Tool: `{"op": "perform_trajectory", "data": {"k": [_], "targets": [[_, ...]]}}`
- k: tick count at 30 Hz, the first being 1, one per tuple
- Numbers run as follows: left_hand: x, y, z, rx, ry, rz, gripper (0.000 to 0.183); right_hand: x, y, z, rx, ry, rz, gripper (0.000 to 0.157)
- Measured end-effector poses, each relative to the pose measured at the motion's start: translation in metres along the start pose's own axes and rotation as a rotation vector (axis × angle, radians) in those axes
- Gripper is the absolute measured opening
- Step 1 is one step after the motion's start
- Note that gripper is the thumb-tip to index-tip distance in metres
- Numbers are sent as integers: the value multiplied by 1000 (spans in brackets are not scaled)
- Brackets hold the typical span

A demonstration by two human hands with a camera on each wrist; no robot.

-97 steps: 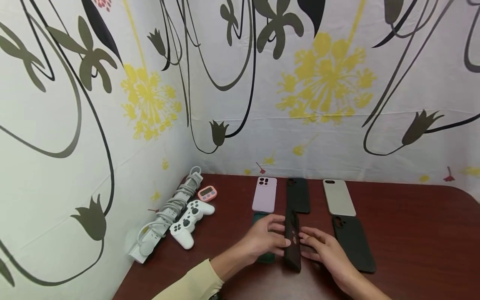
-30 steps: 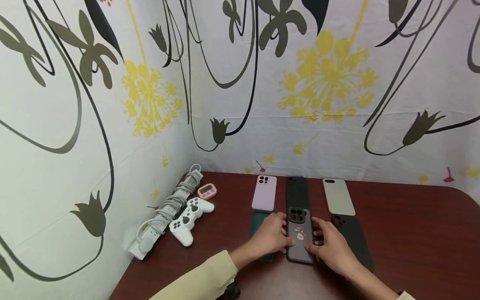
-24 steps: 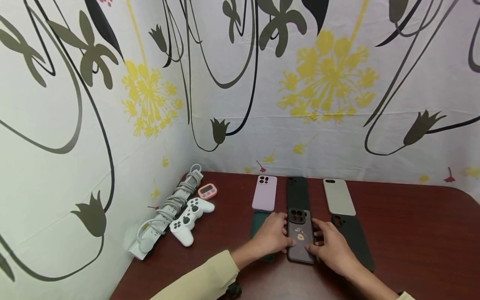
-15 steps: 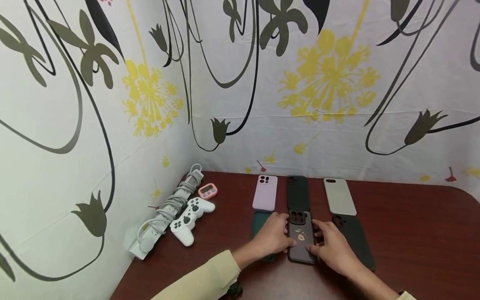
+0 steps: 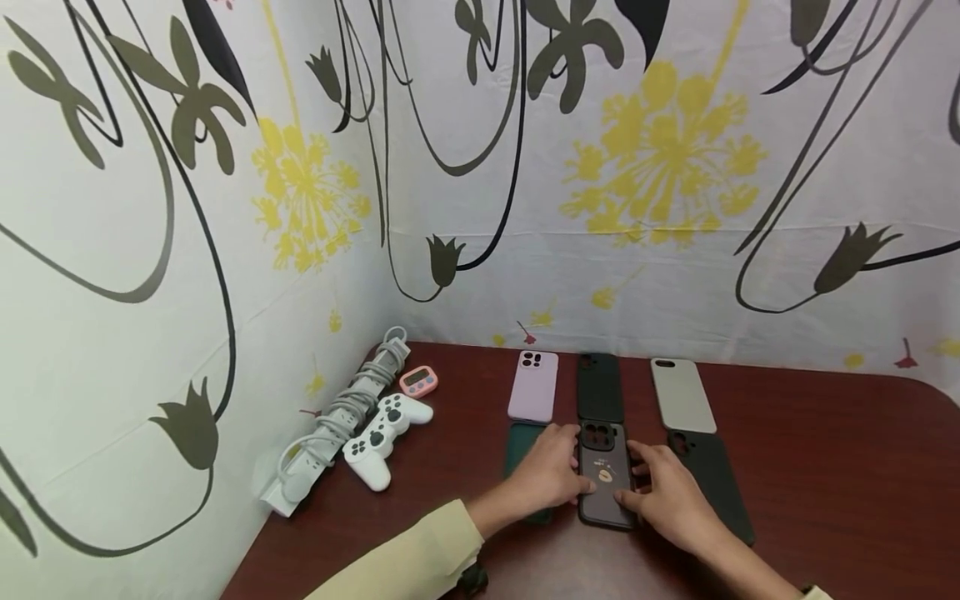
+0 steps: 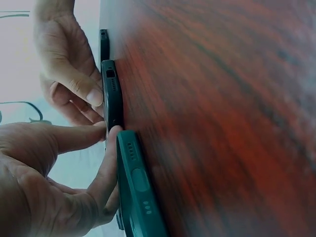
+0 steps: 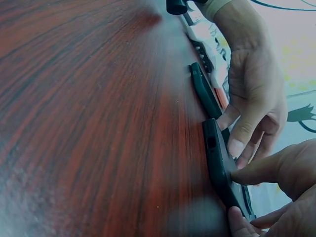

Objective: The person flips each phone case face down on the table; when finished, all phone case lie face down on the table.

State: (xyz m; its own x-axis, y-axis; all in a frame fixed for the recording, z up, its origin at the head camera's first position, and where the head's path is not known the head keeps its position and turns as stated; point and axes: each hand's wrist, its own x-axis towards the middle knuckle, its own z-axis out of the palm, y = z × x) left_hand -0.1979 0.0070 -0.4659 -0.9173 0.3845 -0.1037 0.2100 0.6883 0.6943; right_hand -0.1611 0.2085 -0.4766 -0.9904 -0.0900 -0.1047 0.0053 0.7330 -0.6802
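Note:
A grey-black phone case point(image 5: 609, 504) with a square camera frame lies flat on the table, back up. My left hand point(image 5: 551, 468) pinches its left edge, thumb on the back and fingers along the side. On the right edge my right hand point(image 5: 666, 496) holds it likewise, thumb on the back. The left wrist view shows the port cutout of the held phone case point(image 6: 112, 94) facing the near side. Beside it lies a teal phone case point(image 6: 143, 192), largely hidden by my left hand in the head view.
Behind stand in a row a lilac phone case point(image 5: 533, 387), a dark green phone case point(image 5: 599, 390) and a cream phone case point(image 5: 684, 397). Right lies another dark phone case point(image 5: 712, 483). At left are a white game controller point(image 5: 384, 437), a pink timer point(image 5: 418, 382) and a power strip point(image 5: 337, 423).
About three seconds ago the phone case stood on edge between my hands; now it lies flat, back up. Over the last second it has slid slightly toward me, just below the dark green case.

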Motion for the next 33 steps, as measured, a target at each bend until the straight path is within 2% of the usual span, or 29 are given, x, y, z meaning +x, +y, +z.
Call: {"op": "perform_trajectory", "data": {"k": [4, 7, 11, 14, 17, 20, 23, 27, 33], "targets": [[-3, -1, -9, -78, 11, 26, 78, 0, -3, -1, -26, 9, -2, 87], [-5, -6, -19, -175, 36, 37, 75, -1, -10, 1, -25, 43, -4, 87], [-10, -17, -36, -287, 74, 36, 72, -5, -18, 7, 33, 105, -44, 79], [-15, -27, -49, -292, 102, 31, 71, -7, -24, 14, 87, 138, -92, 72], [-20, -37, -60, -249, 132, 15, 71, -8, -30, 21, 116, 145, -128, 68], [-26, -47, -68, -214, 147, -4, 70, -6, -36, 26, 132, 124, -142, 66], [-31, -56, -73, -231, 140, -34, 73, -3, -43, 32, 147, 78, -139, 67], [-39, -66, -76, -283, 100, -80, 79, 0, -53, 39, 177, 6, -114, 72], [-46, -72, -76, -311, 29, -136, 82, 4, -71, 50, 269, -77, -29, 78]]}}
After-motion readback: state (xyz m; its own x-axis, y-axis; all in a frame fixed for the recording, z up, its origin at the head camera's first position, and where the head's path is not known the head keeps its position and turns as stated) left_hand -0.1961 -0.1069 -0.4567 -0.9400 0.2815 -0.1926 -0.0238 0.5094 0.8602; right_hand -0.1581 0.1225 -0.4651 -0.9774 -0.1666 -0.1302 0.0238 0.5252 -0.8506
